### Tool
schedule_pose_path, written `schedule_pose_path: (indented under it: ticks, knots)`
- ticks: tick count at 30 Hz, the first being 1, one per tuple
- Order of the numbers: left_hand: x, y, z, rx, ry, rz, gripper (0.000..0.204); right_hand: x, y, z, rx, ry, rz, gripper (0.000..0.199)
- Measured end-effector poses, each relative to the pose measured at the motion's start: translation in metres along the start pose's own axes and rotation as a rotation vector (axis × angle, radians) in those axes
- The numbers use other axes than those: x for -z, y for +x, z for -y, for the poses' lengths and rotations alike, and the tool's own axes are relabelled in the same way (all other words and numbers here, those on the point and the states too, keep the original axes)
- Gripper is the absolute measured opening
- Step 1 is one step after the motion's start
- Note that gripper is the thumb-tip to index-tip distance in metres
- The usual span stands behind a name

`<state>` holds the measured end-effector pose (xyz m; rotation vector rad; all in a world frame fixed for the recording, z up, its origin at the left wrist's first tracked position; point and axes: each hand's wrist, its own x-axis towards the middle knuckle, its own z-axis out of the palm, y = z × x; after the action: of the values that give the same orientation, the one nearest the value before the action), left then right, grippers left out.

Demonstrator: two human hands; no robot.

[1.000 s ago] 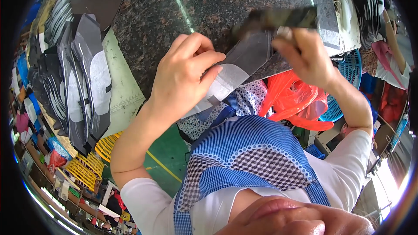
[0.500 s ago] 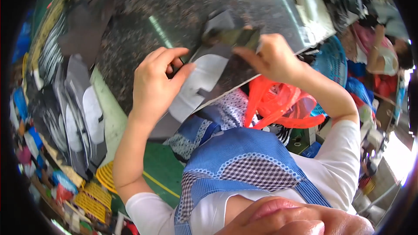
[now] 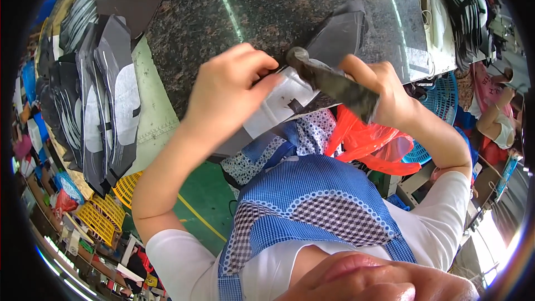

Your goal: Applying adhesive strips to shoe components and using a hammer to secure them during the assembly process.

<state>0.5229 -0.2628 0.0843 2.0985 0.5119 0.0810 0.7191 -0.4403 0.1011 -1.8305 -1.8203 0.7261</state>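
On the dark speckled tabletop [image 3: 206, 22] a flat grey piece [image 3: 340, 30] with a whitish panel [image 3: 273, 103] and a small black tab lies slantwise near the front edge. My left hand [image 3: 231, 86] pinches at the left edge of this piece, its thumb and forefinger close together. In my right hand [image 3: 390, 89] is a dark, worn hammer [image 3: 337, 83], its rounded end over the piece beside the left fingertips. The hammer's handle is mostly hidden by the fingers.
Stacked grey pieces with white panels [image 3: 120, 100] stand at the left, near a pale board [image 3: 153, 95]. A red plastic bag [image 3: 368, 139] hangs below the table's front edge, with a blue basket [image 3: 443, 97] behind. More dark pieces [image 3: 465, 8] lie far right, where another person [image 3: 496, 114] sits.
The grey piece and both hands have shifted right in the view. The hammer's rounded end has come nearer the left fingertips, and the left thumb and forefinger have drawn closer together.
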Motion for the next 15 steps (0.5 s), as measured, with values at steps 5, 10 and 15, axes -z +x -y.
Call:
schedule_pose_path:
  ticks: [5, 10, 15]
  knots:
    - [-0.004, -0.015, 0.012, -0.346, 0.200, -0.119, 0.025, 0.011, 0.020, 0.003, -0.160, 0.093, -0.175, 0.016]
    - [-0.019, -0.032, 0.013, -0.483, 0.512, -0.260, 0.021, -0.004, 0.013, 0.012, -0.200, 0.066, -0.036, 0.016]
    - [0.004, -0.035, 0.023, -0.157, 0.235, -0.072, 0.014, -0.024, 0.014, 0.017, 0.103, 0.089, -0.090, 0.013]
